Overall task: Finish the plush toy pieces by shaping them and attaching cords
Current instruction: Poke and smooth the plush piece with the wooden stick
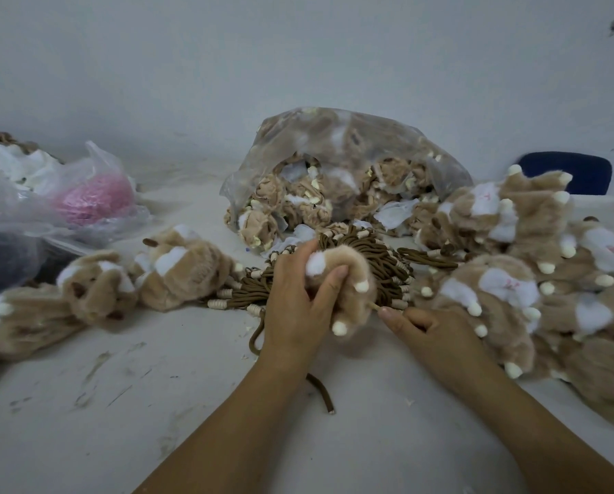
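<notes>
Centrally, a tan plush toy piece is being gripped by the left hand, fingers and thumb curled round it, over the white table. A thin wooden stick is being pinched by the right hand, fingers curled, at 4 o'clock of the piece, tip touching the plush. A bundle of brown cords is lying just behind at 12 o'clock, with a clear bag of plush pieces farther back. Plush piles are lying at 3 o'clock and 9 o'clock. A loose brown cord is being crossed by the left wrist.
</notes>
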The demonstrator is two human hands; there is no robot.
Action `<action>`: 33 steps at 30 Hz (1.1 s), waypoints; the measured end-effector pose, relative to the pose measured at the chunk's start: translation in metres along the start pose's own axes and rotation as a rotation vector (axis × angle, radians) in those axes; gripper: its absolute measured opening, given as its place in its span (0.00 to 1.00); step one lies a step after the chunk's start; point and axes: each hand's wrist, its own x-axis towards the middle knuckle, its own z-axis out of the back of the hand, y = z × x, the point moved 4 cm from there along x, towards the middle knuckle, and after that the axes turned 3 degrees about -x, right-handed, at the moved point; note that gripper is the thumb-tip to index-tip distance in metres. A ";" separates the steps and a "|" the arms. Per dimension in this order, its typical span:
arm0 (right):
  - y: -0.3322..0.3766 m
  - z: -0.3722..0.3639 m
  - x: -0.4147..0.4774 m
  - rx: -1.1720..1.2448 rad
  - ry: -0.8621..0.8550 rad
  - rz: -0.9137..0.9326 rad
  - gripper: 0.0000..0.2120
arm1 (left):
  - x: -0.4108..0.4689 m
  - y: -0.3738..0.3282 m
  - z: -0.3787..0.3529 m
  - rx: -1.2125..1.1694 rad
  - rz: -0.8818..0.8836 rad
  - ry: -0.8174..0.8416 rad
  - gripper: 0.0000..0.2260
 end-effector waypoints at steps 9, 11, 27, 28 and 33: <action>0.009 -0.005 -0.006 0.206 0.047 0.003 0.26 | -0.002 0.000 -0.008 -0.210 0.162 0.221 0.11; 0.011 -0.009 -0.006 0.218 0.053 -0.056 0.25 | -0.002 0.000 -0.013 -0.257 0.162 0.270 0.08; -0.002 0.000 0.001 -0.047 0.059 -0.034 0.32 | 0.005 0.009 0.005 -0.116 0.171 0.020 0.19; -0.001 0.001 0.001 -0.069 0.054 -0.002 0.32 | 0.006 0.011 0.006 -0.119 0.179 0.015 0.18; 0.002 0.004 0.000 -0.082 0.060 0.101 0.31 | 0.006 0.014 0.004 -0.206 0.251 0.059 0.17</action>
